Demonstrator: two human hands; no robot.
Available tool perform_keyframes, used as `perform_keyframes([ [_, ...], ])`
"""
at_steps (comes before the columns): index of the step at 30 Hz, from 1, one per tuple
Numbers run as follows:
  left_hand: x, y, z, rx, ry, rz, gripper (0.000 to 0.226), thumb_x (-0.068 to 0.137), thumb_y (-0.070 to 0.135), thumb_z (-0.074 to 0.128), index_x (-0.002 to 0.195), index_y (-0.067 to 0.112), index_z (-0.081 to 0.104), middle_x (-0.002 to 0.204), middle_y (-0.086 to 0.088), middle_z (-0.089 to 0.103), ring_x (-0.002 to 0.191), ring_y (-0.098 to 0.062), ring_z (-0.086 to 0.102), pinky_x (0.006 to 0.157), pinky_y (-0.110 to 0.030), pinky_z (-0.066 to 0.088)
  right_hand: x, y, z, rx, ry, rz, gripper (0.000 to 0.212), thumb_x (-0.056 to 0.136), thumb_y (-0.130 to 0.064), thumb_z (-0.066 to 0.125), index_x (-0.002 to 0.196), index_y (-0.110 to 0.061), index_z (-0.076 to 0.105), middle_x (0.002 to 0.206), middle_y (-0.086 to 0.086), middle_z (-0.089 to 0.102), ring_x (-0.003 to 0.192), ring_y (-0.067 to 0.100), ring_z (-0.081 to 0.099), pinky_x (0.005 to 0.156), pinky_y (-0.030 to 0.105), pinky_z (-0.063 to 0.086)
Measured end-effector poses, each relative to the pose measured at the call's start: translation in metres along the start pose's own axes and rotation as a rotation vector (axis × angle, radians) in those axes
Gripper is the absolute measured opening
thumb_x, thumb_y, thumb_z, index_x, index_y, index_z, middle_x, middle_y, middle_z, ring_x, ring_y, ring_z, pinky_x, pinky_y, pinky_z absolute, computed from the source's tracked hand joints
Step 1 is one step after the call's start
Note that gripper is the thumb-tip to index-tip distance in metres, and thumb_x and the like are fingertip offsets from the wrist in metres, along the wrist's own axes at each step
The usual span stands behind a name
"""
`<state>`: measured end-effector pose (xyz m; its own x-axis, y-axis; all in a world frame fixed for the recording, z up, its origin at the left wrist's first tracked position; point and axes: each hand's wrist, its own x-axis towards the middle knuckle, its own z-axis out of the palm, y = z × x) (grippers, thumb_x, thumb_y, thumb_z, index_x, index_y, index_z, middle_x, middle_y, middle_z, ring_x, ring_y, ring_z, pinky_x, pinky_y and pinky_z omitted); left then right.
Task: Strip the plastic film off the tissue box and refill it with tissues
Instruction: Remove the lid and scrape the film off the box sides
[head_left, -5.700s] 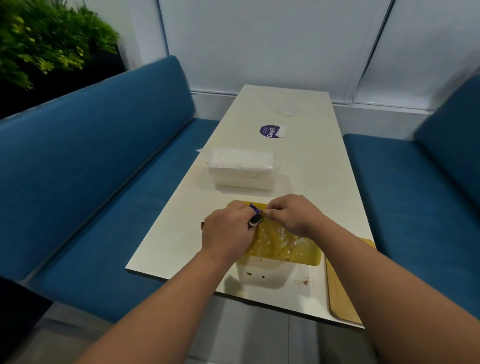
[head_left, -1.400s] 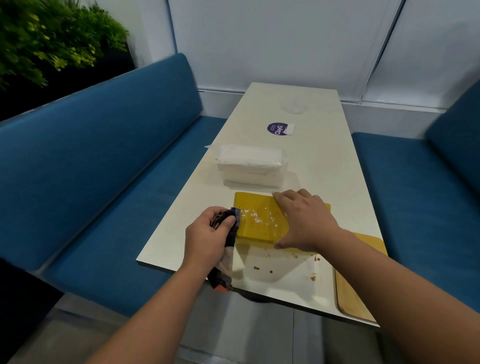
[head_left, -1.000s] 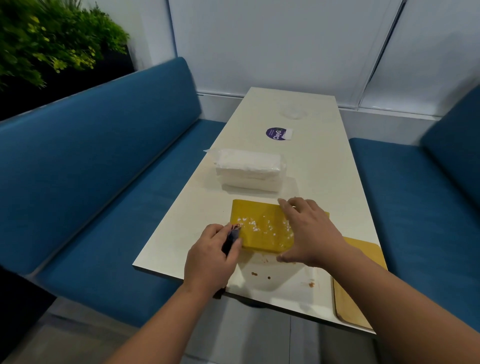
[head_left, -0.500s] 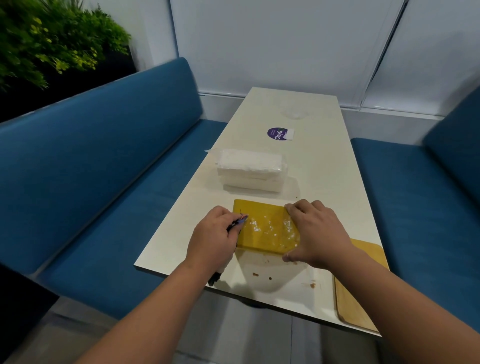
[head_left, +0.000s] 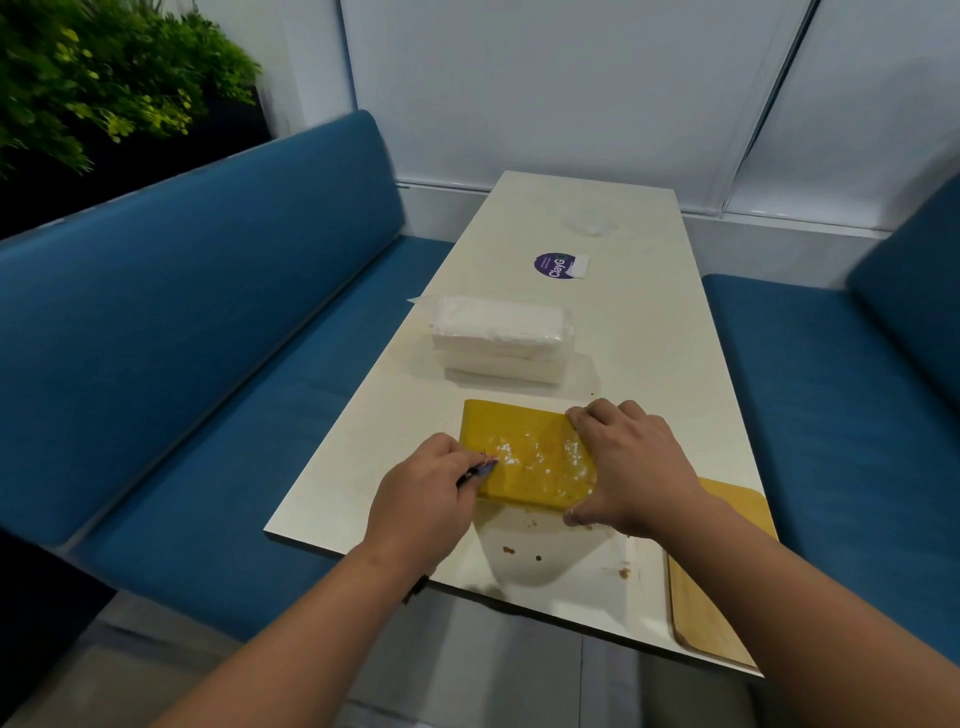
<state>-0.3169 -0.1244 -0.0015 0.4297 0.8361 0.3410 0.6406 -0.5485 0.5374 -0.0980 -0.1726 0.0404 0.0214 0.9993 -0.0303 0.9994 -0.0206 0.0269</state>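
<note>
A flat yellow tissue box (head_left: 522, 452) lies near the table's front edge, its top shiny with patches of plastic film. My right hand (head_left: 626, 465) rests on the box's right side, fingers over the far edge and thumb at the near edge. My left hand (head_left: 423, 499) is at the box's left edge and pinches a dark blue strip of film (head_left: 480, 469). A wrapped stack of white tissues (head_left: 501, 343) sits just beyond the box.
A wooden tray (head_left: 722, 582) lies at the table's near right corner. A purple round sticker (head_left: 556, 265) and a clear crumpled film (head_left: 592, 221) are farther along the cream table (head_left: 649, 353). Brown crumbs dot the tabletop near me. Blue benches flank both sides.
My left hand, which had pulled the dark film strip down off the box's left side, has come back up to the box's left edge. My right hand stays on the box.
</note>
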Motion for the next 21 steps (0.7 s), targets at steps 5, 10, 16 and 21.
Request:
perform_keyframes([
  [5,0.038,0.004,-0.003,0.013,0.062,-0.07,0.026,0.095,0.034,0.054,0.11,0.022,0.071,0.096,0.008,0.058,0.082,-0.011,0.055,0.074,-0.024,0.045,0.001,0.0,0.002,-0.004,-0.007,0.001,0.111,0.057,-0.073,0.07,0.147,-0.025,0.026,0.136,-0.007,0.039,0.117,0.019,0.037,0.096,0.034,0.033],
  [10,0.026,0.004,0.001,0.01,0.026,-0.049,0.024,0.095,0.035,0.054,0.11,0.025,0.07,0.093,0.01,0.056,0.078,-0.012,0.055,0.071,-0.029,0.048,0.003,0.002,0.0,0.004,-0.012,0.002,0.112,0.057,-0.073,0.07,0.147,-0.026,0.025,0.136,-0.007,0.039,0.118,0.019,0.037,0.097,0.034,0.033],
  [16,0.033,0.009,0.001,0.042,0.011,-0.072,0.026,0.096,0.037,0.051,0.11,0.026,0.07,0.097,0.008,0.057,0.082,-0.015,0.057,0.073,-0.032,0.049,0.002,0.003,0.003,0.004,-0.013,0.007,0.114,0.056,-0.074,0.07,0.148,-0.026,0.024,0.137,-0.008,0.038,0.118,0.019,0.037,0.098,0.034,0.033],
  [21,0.048,0.012,0.0,0.1,-0.029,-0.085,0.027,0.098,0.036,0.047,0.109,0.025,0.07,0.098,0.007,0.056,0.083,-0.017,0.057,0.072,-0.035,0.05,0.004,0.003,0.002,0.007,-0.016,0.007,0.114,0.055,-0.075,0.069,0.148,-0.027,0.024,0.136,-0.009,0.038,0.118,0.018,0.037,0.097,0.034,0.033],
])
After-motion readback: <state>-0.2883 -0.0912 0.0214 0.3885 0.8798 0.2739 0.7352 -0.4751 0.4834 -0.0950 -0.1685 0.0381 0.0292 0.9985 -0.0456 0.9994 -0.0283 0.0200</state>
